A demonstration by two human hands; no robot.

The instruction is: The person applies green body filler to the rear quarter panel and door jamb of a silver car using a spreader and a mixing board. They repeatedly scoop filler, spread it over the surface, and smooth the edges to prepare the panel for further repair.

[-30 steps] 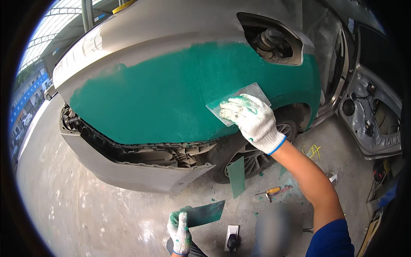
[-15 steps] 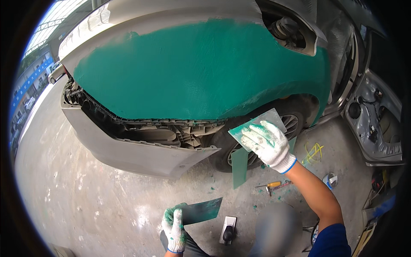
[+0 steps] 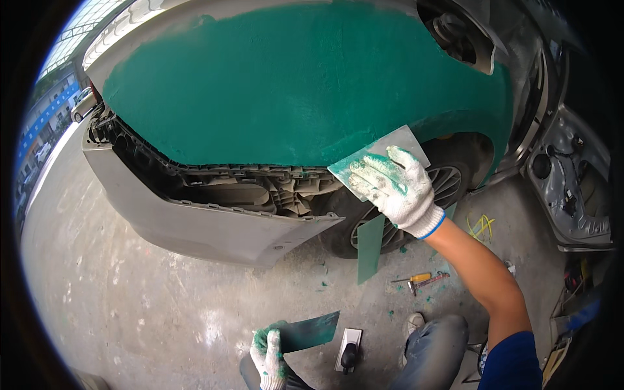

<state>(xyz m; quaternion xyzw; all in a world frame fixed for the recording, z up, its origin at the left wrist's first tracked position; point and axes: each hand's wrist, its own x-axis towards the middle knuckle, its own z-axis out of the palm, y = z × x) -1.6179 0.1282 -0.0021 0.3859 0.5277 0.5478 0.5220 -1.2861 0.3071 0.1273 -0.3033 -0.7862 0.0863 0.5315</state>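
Note:
My right hand [image 3: 396,188], in a white knit glove smeared with green, grips a flat rectangular putty spreader [image 3: 409,142]. The fingers lie along its face, and it is at the lower edge of a car's rear quarter panel [image 3: 260,91], just above the wheel. Green putty coats most of that panel; whether the spreader touches it I cannot tell. Low in the view, my left hand [image 3: 268,357], also in a stained white glove, holds a dark rectangular putty plate [image 3: 313,331] by one end. Green putty covers part of the plate.
The grey bumper [image 3: 214,227] hangs partly detached on the left. A green sheet [image 3: 369,253] stands against the wheel [image 3: 448,185]. On the floor lie a sanding block [image 3: 350,348], an orange-handled screwdriver [image 3: 421,277] and yellow cord [image 3: 482,227]. A stripped car door [image 3: 565,188] is at right.
My right hand has moved slightly up and left with the spreader, toward the panel's lower edge. The left hand sits a little lower in view, still holding the plate. The whole view has shifted slightly.

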